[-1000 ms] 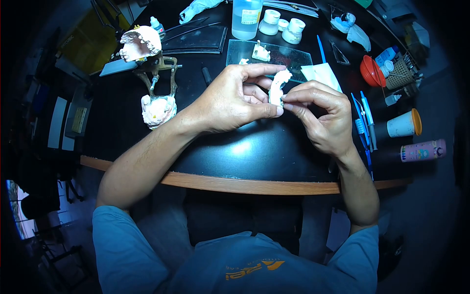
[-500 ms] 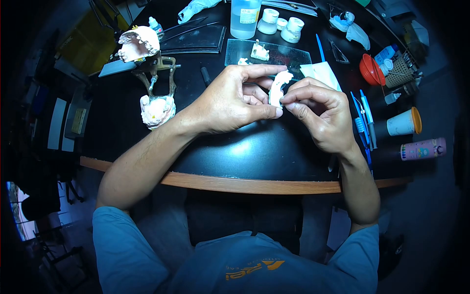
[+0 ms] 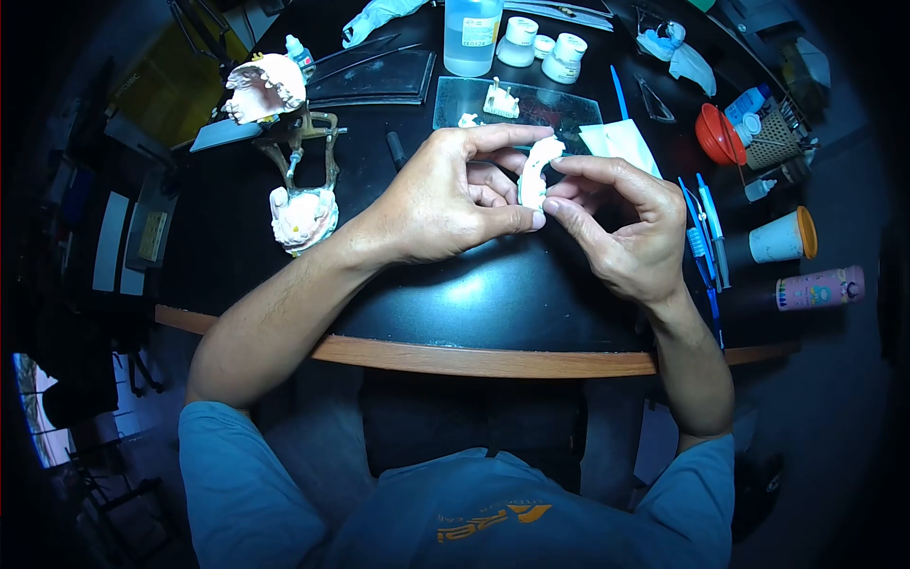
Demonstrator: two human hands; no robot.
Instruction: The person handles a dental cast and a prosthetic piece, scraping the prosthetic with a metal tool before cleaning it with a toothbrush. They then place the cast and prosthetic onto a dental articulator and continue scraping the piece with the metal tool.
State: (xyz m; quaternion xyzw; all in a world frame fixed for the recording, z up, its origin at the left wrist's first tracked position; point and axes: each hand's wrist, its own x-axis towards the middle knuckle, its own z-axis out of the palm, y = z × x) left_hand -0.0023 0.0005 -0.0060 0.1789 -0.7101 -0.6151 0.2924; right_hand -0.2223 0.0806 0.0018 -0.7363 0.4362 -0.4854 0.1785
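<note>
A small white dental cast [image 3: 536, 176], curved like an arch, is held upright over the black table. My left hand [image 3: 455, 194] grips it from the left, index finger at its top and thumb at its bottom. From the right, my right hand [image 3: 621, 218] touches the cast's right side with index finger and thumb, spread a little apart. Behind the hands lies a glass plate [image 3: 569, 106] bearing another small cast [image 3: 500, 99]. A smaller white piece [image 3: 468, 120] sits near the plate's left corner, partly behind my left hand.
An articulator [image 3: 332, 156] with upper and lower casts stands left. At the back are a clear bottle [image 3: 470, 43] and white jars [image 3: 565, 59]. Right are white paper [image 3: 621, 144], a red bowl [image 3: 718, 135], blue-handled tools [image 3: 697, 242], a cup [image 3: 777, 237] and a pink can [image 3: 820, 287].
My right index finger has straightened and risen toward the upper part of the cast, while the thumb stays low, so the two are wider apart. The left hand keeps its hold.
</note>
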